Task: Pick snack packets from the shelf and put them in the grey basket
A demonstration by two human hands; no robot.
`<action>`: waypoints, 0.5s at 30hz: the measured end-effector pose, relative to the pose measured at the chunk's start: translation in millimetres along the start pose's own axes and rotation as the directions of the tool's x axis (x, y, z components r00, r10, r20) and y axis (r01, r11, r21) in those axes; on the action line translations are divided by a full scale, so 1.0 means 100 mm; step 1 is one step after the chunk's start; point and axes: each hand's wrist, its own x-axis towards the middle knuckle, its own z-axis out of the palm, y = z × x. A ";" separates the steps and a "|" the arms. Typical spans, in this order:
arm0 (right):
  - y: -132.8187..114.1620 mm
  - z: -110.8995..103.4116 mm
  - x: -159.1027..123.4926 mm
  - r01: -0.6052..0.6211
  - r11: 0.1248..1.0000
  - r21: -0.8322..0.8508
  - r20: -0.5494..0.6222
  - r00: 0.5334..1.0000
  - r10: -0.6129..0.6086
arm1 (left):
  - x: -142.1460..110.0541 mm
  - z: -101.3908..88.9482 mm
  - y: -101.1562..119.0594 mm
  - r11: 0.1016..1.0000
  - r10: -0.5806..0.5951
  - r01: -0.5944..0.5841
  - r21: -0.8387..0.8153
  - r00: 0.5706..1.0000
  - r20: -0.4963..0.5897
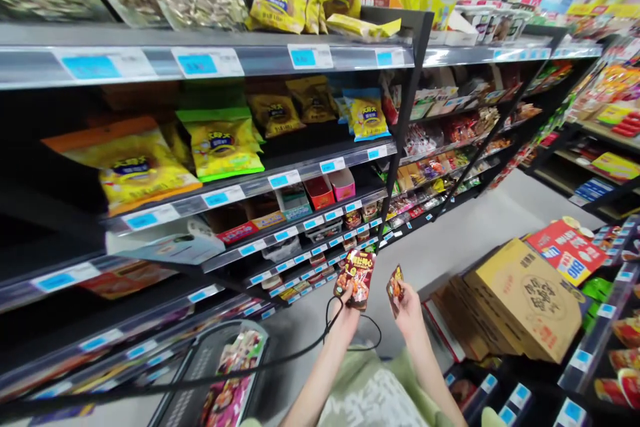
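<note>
My left hand [349, 301] is closed on a dark red snack packet [359, 275] with yellow lettering and a picture of food, its printed front turned up toward me. In my right hand [410, 307] is a smaller-looking brown snack packet [395, 288], gripped at its right edge and tilted so that it shows narrow. The two packets are apart, both held over the aisle. A black cable [295, 352] runs from the lower left and loops around by my left wrist. Below to the left, a dark basket [175, 373] holds several colourful packets.
Shelves with yellow snack bags [220, 143] and price tags line the left side. Stacked cardboard boxes [525, 297] stand on the right, with a red and yellow sign [565, 250] on top. Lower right are more shelves [583, 347]; grey floor [470, 233] runs between.
</note>
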 end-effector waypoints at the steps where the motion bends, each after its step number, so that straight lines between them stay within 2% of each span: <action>1: -0.03 0.05 0.00 -0.024 1.000 0.014 -0.005 1.000 0.024 | 0.05 0.01 0.00 1.000 -0.009 0.009 0.003 1.000 0.009; 4: -0.13 0.22 0.01 -0.052 0.998 0.025 -0.009 0.999 0.053 | 0.19 0.04 0.05 1.000 -0.015 0.013 0.021 0.998 0.065; 8: -0.13 0.50 0.07 0.098 0.988 -0.121 -0.027 0.994 -0.102 | 0.34 0.07 0.15 0.998 -0.017 0.013 0.054 0.997 0.076; 10: -0.03 0.65 0.14 0.146 0.960 -0.239 0.008 0.989 -0.148 | 0.39 0.09 0.19 0.999 0.008 -0.012 0.047 0.997 0.082; 12: 0.12 0.81 0.22 0.140 0.941 -0.309 0.069 0.990 -0.124 | 0.44 0.12 0.24 0.998 0.040 -0.045 0.042 0.994 0.105; 15: 0.33 1.00 0.35 0.136 0.946 -0.295 0.066 0.990 -0.122 | 0.51 0.17 0.31 0.992 0.099 -0.106 0.062 0.990 0.100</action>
